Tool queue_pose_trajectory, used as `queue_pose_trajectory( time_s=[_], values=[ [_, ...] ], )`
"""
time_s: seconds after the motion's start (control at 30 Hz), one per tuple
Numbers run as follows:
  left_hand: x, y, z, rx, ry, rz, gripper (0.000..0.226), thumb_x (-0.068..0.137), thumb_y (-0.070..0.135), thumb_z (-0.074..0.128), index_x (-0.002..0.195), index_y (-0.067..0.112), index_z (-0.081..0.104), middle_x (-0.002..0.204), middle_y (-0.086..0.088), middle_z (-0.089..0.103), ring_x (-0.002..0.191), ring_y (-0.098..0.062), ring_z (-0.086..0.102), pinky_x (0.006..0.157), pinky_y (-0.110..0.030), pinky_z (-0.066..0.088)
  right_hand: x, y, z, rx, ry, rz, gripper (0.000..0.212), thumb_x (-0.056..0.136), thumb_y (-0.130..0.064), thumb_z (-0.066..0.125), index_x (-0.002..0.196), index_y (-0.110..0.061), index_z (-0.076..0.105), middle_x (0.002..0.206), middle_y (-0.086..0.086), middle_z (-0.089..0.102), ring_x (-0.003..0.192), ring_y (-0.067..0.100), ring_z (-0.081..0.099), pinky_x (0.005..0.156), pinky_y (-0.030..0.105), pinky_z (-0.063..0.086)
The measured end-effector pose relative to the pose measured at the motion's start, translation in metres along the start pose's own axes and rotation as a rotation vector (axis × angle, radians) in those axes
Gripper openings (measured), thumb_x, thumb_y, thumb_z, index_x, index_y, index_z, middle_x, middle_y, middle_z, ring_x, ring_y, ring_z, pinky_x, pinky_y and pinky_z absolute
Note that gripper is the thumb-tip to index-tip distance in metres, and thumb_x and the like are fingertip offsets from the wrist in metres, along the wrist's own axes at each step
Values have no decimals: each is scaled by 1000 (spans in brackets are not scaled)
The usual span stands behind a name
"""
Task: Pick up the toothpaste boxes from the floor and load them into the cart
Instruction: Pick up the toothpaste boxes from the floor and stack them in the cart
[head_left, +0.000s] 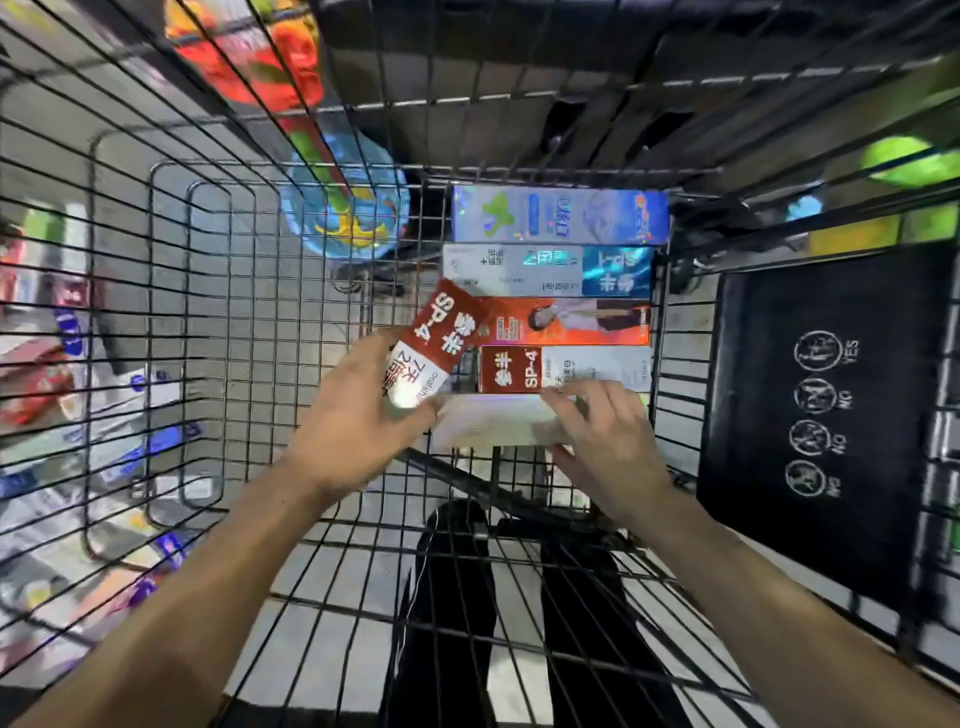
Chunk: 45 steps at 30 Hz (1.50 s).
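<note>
Both my hands reach down into a black wire cart (249, 291). My left hand (358, 415) grips the white end of a red and white SP-4 toothpaste box (439, 338), which tilts up to the right. My right hand (602, 436) rests with curled fingers on a pale, blurred box (493, 421) lying flat at the near end of a row. Behind it lie several boxes side by side against the cart's right wall: a red and white one (566, 369), an orange one (571, 322), a white and teal one (545, 270) and a blue one (561, 215).
The cart's black child-seat flap (821, 415) with white warning icons stands at the right. Blurred packages lie on the floor outside the cart's left side (78, 415). A blue round item (343, 208) and orange packaging (260, 57) show beyond the far wall. My dark trouser legs (457, 597) show below.
</note>
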<state>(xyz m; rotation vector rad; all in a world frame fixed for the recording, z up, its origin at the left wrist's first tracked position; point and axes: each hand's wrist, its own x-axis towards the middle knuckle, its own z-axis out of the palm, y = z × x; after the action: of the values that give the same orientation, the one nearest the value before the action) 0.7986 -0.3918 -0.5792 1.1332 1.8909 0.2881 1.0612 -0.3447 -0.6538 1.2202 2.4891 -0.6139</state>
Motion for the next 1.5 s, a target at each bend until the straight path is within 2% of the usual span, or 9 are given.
queue_pose_trajectory(
  time_s=[0.17,0.37,0.5,0.7,1.0,1.17,1.27,1.33,1.5],
  values=[
    [-2,-4,6,198,-192,47,71,85,41,75,145,26,39,129,11,46,108,-7,50,80,-19,44,2,21,-4,-28,-12,24,71,79,-61,62,137,-20,54,134,13,53,118,33,52,102,47,39],
    [-2,3,28,529,-389,290,71,90,44,57,151,30,23,137,8,35,114,-14,53,92,-27,53,10,26,-19,33,-92,70,68,84,-45,73,143,-24,47,141,9,44,130,31,43,106,45,37],
    [2,25,68,903,-648,490,79,103,41,46,159,22,-6,167,2,-1,154,-25,4,122,-36,4,25,45,-37,287,-140,109,61,92,-38,69,144,-14,50,142,14,47,134,33,40,115,38,30],
    [9,37,119,990,-545,659,79,97,44,54,157,11,14,163,-21,19,151,-36,18,125,-50,17,19,48,-50,450,-150,60,45,102,-22,53,145,-9,49,145,12,48,138,25,40,116,25,25],
    [12,32,152,1005,-361,681,74,85,36,71,146,3,45,142,-26,49,130,-39,49,112,-49,38,20,52,-53,486,-27,38,40,101,-22,53,139,-10,54,139,12,56,131,28,46,112,31,31],
    [25,16,139,1016,-205,655,94,81,67,66,150,9,38,143,-20,53,128,-34,52,108,-52,38,21,60,-53,577,-16,67,41,101,-24,53,141,-17,52,138,4,55,128,18,47,102,14,30],
    [30,9,128,1056,-262,556,100,87,80,41,159,14,20,163,-16,24,148,-33,30,120,-55,1,19,59,-51,515,40,28,42,99,-20,57,140,-8,54,138,11,57,130,25,49,111,27,33],
    [32,0,121,1061,-289,489,100,89,83,22,158,21,-16,164,-12,-17,153,-28,-12,115,-53,-26,15,57,-49,431,70,9,41,98,-18,60,136,-2,56,135,18,58,129,33,49,110,30,28],
    [36,-7,106,1075,-296,356,98,84,86,4,149,25,-38,156,-10,-40,145,-27,-36,120,-58,-17,14,48,-41,161,-107,31,70,98,-51,51,155,-15,32,164,13,21,151,30,14,123,36,11]
  ],
)
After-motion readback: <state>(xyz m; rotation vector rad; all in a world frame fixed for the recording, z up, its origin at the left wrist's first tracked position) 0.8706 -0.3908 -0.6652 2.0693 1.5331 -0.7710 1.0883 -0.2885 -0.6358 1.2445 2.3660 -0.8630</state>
